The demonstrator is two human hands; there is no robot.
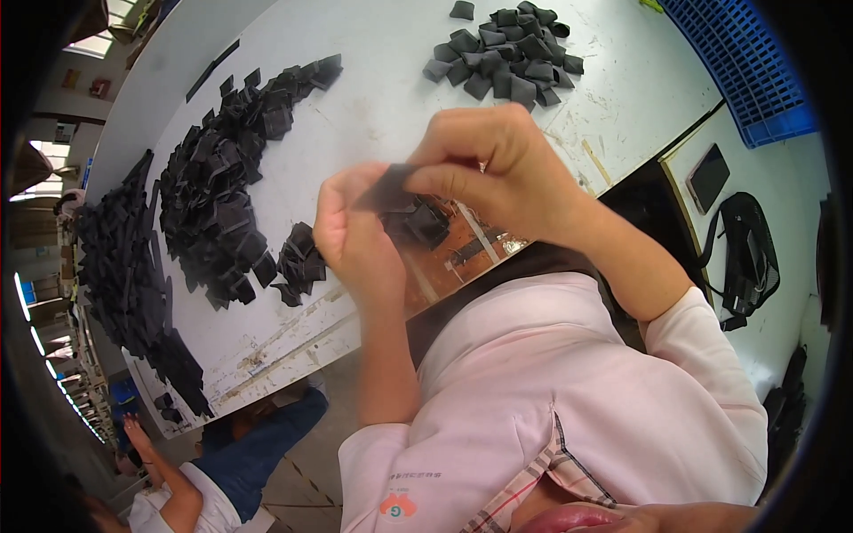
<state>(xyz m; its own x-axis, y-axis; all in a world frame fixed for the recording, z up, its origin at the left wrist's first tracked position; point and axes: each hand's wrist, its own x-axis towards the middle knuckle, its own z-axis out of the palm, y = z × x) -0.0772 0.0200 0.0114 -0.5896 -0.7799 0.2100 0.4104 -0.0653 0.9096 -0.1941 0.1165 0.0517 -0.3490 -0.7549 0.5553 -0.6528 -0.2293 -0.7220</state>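
Observation:
Both of my hands are raised over the near edge of the white table, with a small flat black fabric piece [388,190] between them. My left hand [348,226] grips it from the left side. Thumb and fingers of my right hand [498,169] pinch its upper right corner. Just beneath my hands, several black pieces [425,224] lie on an orange-brown board [444,266] at the table edge, partly hidden. A small cluster of black pieces [302,262] is left of my left hand. Beyond my hands rests a pile of puffy, pillow-shaped dark pieces [506,58].
A large heap of flat black pieces [213,195] spreads over the table's left part; another long heap [124,266] lies farther left. At right are a blue plastic basket [755,80], a phone [708,178] and a black bag [746,258]. Another person [195,480] sits at lower left.

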